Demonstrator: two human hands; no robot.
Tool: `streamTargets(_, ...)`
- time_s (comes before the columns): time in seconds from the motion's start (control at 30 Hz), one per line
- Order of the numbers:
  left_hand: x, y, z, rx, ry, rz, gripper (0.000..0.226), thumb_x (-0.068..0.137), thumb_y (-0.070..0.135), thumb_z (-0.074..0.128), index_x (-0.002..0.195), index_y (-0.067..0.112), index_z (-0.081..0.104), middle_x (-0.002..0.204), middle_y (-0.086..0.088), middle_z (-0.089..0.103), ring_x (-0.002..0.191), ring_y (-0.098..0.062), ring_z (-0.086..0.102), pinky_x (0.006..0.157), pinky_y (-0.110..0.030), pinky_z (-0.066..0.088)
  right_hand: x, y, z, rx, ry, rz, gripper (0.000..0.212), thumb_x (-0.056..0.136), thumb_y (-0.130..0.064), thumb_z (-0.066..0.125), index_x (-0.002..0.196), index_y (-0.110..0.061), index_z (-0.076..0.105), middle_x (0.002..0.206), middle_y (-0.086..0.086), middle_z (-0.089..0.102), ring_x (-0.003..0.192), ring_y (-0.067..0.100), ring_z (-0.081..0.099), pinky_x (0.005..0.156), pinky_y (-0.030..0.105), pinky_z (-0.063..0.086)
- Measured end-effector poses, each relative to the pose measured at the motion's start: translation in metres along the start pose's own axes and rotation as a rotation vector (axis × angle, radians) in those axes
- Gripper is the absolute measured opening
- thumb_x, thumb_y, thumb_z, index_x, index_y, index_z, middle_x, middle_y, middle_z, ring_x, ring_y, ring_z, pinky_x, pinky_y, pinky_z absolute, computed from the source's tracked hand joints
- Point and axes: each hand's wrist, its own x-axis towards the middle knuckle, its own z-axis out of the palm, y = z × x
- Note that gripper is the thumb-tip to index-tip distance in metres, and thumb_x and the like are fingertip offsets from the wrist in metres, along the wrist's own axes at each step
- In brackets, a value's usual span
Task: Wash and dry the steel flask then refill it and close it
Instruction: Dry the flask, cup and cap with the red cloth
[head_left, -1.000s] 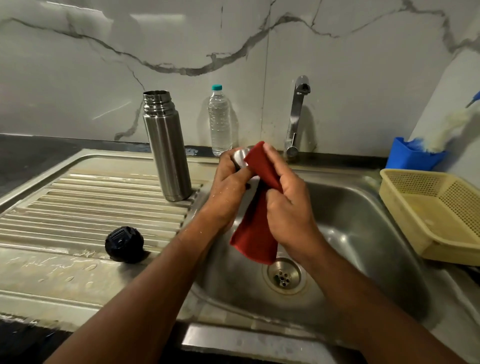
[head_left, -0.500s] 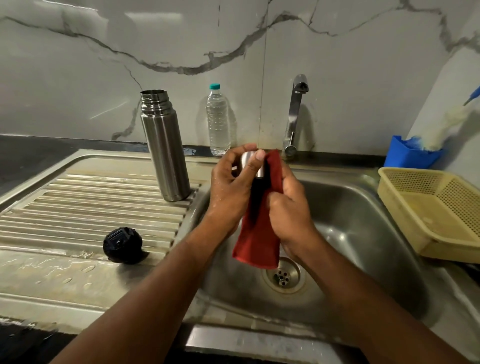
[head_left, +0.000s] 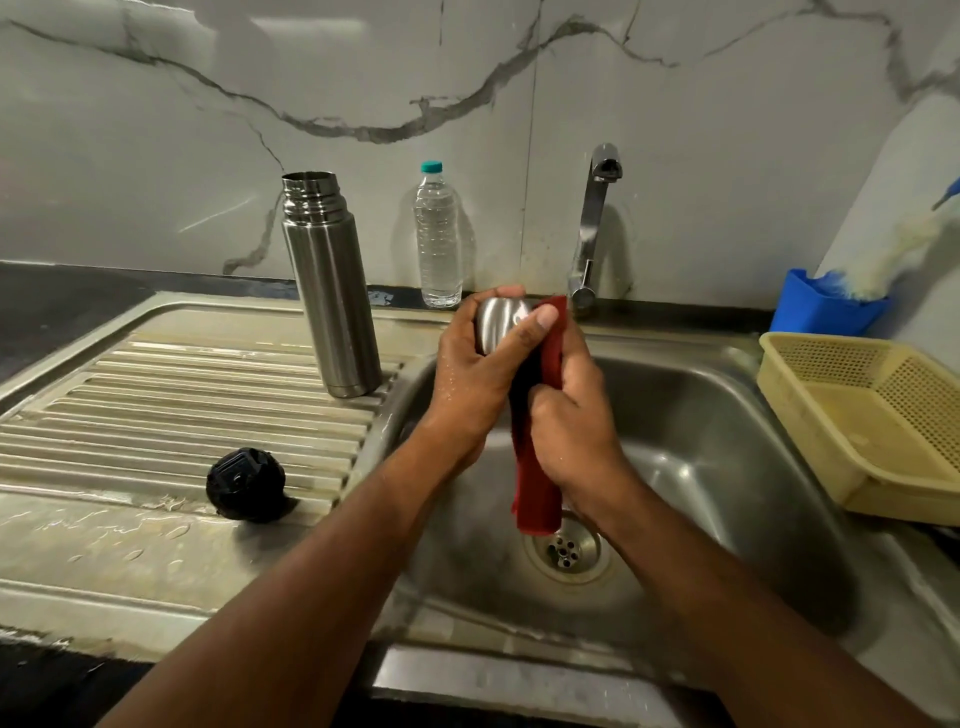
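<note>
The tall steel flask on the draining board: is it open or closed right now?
Open. The steel flask stands upright with its threaded neck bare, and the black stopper lies apart on the draining board.

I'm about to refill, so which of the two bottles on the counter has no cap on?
The steel flask on the drainboard: its threaded mouth is open. The plastic bottle by the wall wears its teal cap.

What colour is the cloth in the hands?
Red. The cloth shows plainly in the head view, hanging over the sink.
</note>
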Motion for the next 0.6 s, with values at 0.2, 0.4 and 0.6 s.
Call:
streamTargets(0.2, 0.004, -0.003, -0.007, 0.097, 0.135, 0.038, 0.063, 0.083, 0.044, 0.075, 0.133, 0.01, 0.061, 0.118, -0.008, 0.07, 0.105, -0.016, 0.074, 0.088, -0.033, 0.063, -0.006, -0.003, 0.001, -0.122, -0.017, -0.071, 0.086, 0.097, 0.004, 0.045, 0.164, -0.039, 0.012, 0.159, -0.004, 0.04, 0.131, 0.004, 0.05, 0.104, 0.025, 0.05)
streamTargets(0.4, 0.001, -0.014, 0.007, 0.156, -0.078, 0.018, 0.032, 0.102, 0.026, 0.061, 0.132, 0.015, 0.059, 0.116, -0.008, 0.066, 0.097, -0.008, 0.068, 0.082, -0.023, 0.057, 0.007, 0.005, -0.008, 0.032, 0.052, 0.125, 0.062, 0.092, 0.009, 0.046, 0.138, -0.031, 0.056, 0.116, -0.003, 0.07, 0.103, 0.015, 0.069, 0.098, 0.053, 0.056)
streamTargets(0.6, 0.016, -0.013, -0.019, 0.122, 0.08, -0.042, 0.073, 0.076, 0.06, 0.085, 0.126, 0.014, 0.059, 0.112, -0.008, 0.07, 0.099, -0.017, 0.072, 0.084, -0.033, 0.063, -0.002, 0.001, 0.007, -0.088, -0.078, 0.059, 0.082, 0.094, 0.008, 0.043, 0.161, -0.035, 0.027, 0.135, -0.007, 0.058, 0.097, -0.012, 0.063, 0.077, 0.01, 0.052)
